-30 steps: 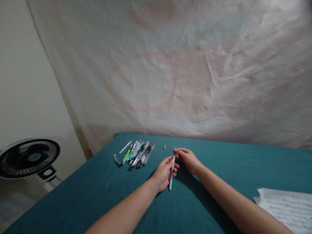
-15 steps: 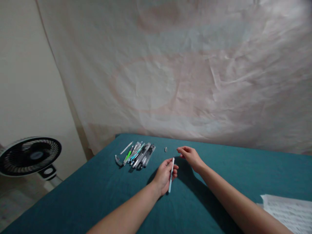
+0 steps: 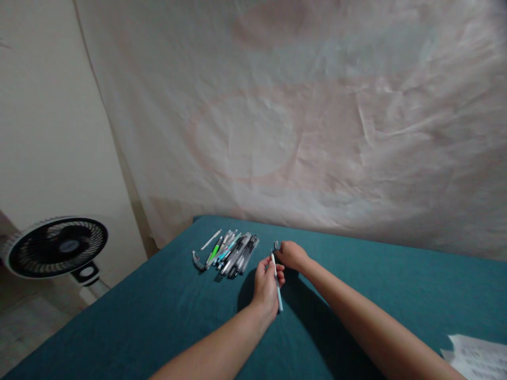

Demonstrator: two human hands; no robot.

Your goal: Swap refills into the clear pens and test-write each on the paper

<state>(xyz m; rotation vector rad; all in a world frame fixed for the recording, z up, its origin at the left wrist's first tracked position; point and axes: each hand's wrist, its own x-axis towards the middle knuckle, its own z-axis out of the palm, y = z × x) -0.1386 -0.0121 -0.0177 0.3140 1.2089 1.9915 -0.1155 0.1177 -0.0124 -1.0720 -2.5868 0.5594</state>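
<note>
My left hand (image 3: 266, 286) is closed around a slim pale pen (image 3: 278, 285), which stands slanted with its tip pointing away from me. Beyond that tip lies a small clear cap-like piece (image 3: 276, 245) on the cloth. The curled fingers of my right hand (image 3: 293, 255) reach this piece and appear to pinch its near end; the fingertips are partly hidden. To the left of my hands lies a pile of pens (image 3: 237, 256), mostly clear and dark, with a green pen (image 3: 215, 249) among them.
A dark teal cloth (image 3: 166, 311) covers the table. One thin white stick-like pen (image 3: 211, 239) and a curved grey item (image 3: 197, 260) lie by the pile. Printed paper (image 3: 477, 356) rests at the right front. A black fan (image 3: 59, 247) stands left; a hanging sheet (image 3: 253, 132) forms the backdrop.
My right hand has moved left and down to the small clear piece, its fingers now curled there. The pen in my left hand has tilted, its tip swinging left. The view has shifted slightly.
</note>
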